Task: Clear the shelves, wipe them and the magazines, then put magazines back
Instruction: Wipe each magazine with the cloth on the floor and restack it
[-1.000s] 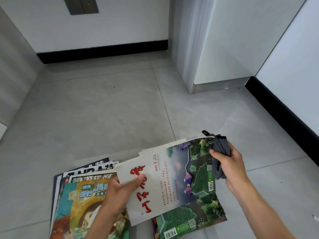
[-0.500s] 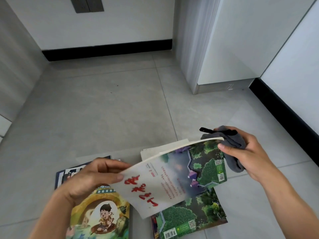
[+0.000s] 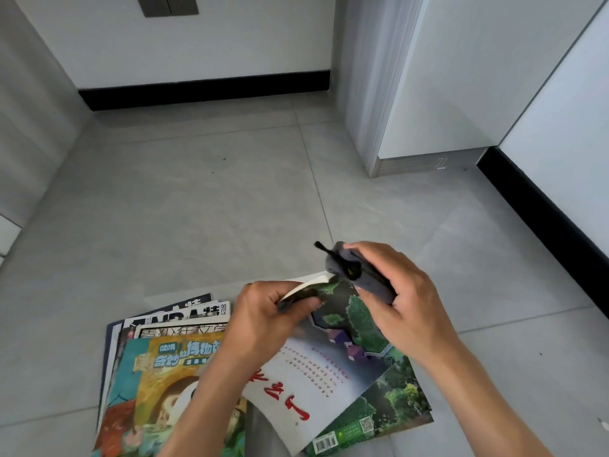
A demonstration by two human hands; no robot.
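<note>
— What are the hands doing?

— The left hand [image 3: 263, 316] is curled round the far edge of a magazine [image 3: 316, 367], thumb on top and fingers underneath, so that edge is lifted off the floor [image 3: 184, 209]. The cover has red brush lettering on white and a green garden picture.

— And the other one?

— The right hand [image 3: 400, 298] has a grey cloth [image 3: 369, 278] bunched in its fingers, with a black loop sticking out of it. The cloth sits right at the magazine's upper corner, touching the cover just beside the left hand.

— Where is that magazine, exactly?

— Low over the floor in front of the person, tilted, its near end down over another green-covered magazine [image 3: 382, 420] with a barcode, which lies flat on the tiles.

— Any others?

— A fanned pile of magazines [image 3: 155, 367] lies flat on the floor just to the left, partly under the left forearm. The top one has a colourful cartoon cover with a teal border; black-and-white titles peek out behind it.

— And round about?

— Grey floor tiles, a white wall with a black skirting board [image 3: 204, 89] at the far edge of the floor, and a pale cabinet [image 3: 428, 77] standing at the far right corner.
</note>
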